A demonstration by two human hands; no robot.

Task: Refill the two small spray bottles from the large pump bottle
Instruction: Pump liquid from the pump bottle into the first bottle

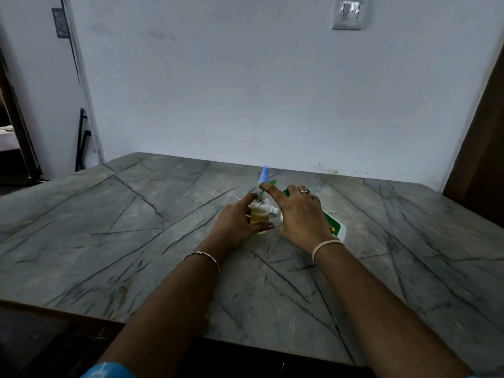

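Note:
A small clear spray bottle point(259, 214), uncapped and about half full of yellow liquid, stands on the marble table point(136, 227). My left hand point(237, 222) grips it from the left. My right hand point(297, 214) holds the large white pump bottle with a green label point(335, 227), which leans toward the small bottle. The index finger stretches onto its green pump head point(272, 182), above the small bottle's mouth. Behind them rises the blue spray top of a second small bottle point(265, 173); its body is hidden. A white nozzle piece point(275, 210) shows between my hands.
The table meets a pale wall point(272, 91) at the back. A brown door or panel point(485, 159) stands at the far right. The table's front edge runs near my forearms, and a dark doorway opens at the far left.

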